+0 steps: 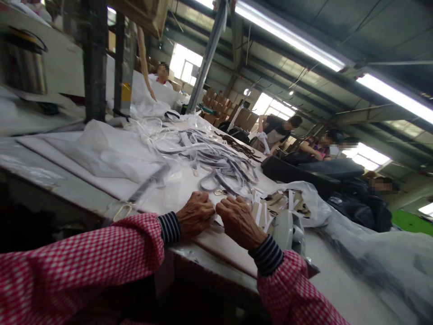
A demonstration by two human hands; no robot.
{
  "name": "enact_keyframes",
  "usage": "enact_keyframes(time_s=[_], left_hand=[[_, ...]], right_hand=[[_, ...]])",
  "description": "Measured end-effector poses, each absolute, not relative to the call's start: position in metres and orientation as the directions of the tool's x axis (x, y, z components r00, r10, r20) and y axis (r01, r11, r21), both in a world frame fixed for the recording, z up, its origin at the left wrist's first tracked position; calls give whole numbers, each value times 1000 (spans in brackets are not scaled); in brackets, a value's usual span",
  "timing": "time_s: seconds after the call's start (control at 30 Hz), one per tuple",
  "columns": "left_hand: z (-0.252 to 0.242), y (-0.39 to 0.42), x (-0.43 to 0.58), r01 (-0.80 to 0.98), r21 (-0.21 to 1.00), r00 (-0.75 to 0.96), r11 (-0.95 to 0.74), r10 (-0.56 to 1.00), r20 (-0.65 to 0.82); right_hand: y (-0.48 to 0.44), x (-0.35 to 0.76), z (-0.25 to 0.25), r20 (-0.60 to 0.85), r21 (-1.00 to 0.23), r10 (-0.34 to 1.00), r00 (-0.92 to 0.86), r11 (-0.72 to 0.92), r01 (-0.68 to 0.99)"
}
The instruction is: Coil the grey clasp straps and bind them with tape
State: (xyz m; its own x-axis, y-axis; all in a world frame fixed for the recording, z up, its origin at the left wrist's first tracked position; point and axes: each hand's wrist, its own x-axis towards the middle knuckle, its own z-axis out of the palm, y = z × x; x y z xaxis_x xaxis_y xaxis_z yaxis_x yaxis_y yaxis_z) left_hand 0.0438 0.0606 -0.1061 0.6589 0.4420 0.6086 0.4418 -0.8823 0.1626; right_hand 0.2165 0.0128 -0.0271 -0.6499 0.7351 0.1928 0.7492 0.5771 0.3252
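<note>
My left hand (196, 214) and my right hand (238, 219) rest side by side on the white table (67, 155), knuckles up, fingers curled under and pressed together. What they hold is hidden under the fingers. Just beyond the fingertips lies a small metal ring (219, 192) and a heap of grey and white straps (216, 158). Both wrists wear striped cuffs under red checked sleeves.
Scissors with pale handles (126, 209) lie left of my left hand. Clear plastic bags (108, 151) cover the table's left part; a bag of beige pieces (284, 203) sits right. A steel pot (22, 61) stands far left. Other people work beyond the table.
</note>
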Motion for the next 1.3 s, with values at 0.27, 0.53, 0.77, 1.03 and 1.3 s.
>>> enact_keyframes(time_s=[0.27,0.53,0.77,1.03,1.3], left_hand=[[-101,60,42,447,232,671,-864,496,552],[-98,68,40,467,445,663,-764,636,396],[-93,67,38,459,545,663,-702,679,316],[-96,66,39,397,692,547,-602,761,348],[-92,65,39,396,710,533,-582,775,338]], right_hand=[[26,253,-23,213,105,904,-370,356,929],[9,273,-41,330,-132,877,-349,409,903],[29,232,-55,269,-605,877,-398,476,638],[72,238,-53,-16,-771,854,-521,321,550],[89,237,-53,-101,-744,813,-573,320,586]])
